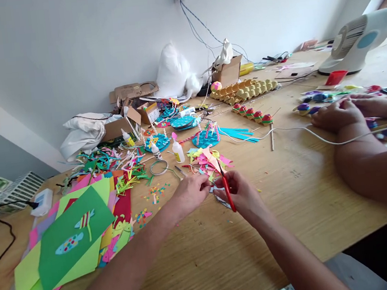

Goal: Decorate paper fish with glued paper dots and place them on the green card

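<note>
My right hand [243, 195] grips a pair of red-handled scissors [228, 191], their blades pointing up and away from me. Close beside it on the left, my left hand [192, 192] has its fingertips pinched together. Whatever lies between those fingertips is too small or hidden to make out. Just beyond both hands is a heap of pink, yellow and peach paper scraps [209, 161]. Light blue pieces [222, 199] show on the table between and below the hands, partly covered by them.
Coloured paper sheets [98, 203] with fish cut-outs [69, 244] lie at left. Glue bottles [178, 152], a tape roll [159, 167] and blue decorated discs [205, 137] stand beyond. Egg cartons [243, 91] are further back. Another person's hands [339, 117] work at right, near a white fan [356, 42].
</note>
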{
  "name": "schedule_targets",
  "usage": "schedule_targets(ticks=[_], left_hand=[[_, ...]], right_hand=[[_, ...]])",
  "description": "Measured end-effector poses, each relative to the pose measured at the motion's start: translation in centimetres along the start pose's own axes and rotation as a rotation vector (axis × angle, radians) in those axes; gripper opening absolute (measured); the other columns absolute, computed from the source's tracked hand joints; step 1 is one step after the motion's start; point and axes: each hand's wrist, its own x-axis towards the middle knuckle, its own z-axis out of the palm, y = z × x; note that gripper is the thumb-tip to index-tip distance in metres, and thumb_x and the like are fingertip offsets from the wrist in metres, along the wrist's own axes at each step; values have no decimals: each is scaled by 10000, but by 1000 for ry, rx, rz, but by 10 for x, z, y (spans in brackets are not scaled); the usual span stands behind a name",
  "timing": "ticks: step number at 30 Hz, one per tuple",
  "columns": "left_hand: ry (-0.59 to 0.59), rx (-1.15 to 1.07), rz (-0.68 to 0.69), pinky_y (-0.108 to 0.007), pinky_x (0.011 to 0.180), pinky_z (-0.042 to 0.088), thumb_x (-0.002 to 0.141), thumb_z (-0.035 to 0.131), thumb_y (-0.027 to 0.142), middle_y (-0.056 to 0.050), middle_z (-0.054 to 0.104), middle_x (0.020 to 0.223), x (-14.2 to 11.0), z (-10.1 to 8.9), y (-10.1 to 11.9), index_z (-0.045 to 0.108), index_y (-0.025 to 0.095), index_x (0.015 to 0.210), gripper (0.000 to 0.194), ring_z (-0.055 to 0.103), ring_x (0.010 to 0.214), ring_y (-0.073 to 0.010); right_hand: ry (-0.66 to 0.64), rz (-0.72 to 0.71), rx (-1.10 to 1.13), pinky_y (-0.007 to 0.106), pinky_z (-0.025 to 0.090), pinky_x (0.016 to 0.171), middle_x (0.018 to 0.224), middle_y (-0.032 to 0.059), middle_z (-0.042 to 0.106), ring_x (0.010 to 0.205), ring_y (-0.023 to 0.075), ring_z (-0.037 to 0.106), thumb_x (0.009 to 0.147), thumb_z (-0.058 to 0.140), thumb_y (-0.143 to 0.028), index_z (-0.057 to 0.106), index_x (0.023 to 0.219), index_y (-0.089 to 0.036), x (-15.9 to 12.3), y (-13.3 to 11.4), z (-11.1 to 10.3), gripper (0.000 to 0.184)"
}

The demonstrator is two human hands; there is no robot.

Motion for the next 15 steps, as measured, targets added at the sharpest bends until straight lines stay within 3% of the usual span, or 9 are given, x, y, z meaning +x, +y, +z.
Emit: schedule_targets(ticks=[8,15], left_hand=[[-41,-76,6,-192,511,282,707,436,160,42,528,592,-15,-3,-4,554,177,647,134,472,587,-97],[-77,-374,-168,-181,458,282,710,438,210,48,456,509,-28,0,-10,558,154,656,143,426,495,-79]], right_hand=[[-2,16,111,240,405,519,621,-31,554,563,114,517,567,630,-236,414,709,-204,-6,4,7,261],[-51,83,144,239,407,539,633,-23,579,592,122,548,560,623,-222,414,714,-192,-11,5,11,261]])
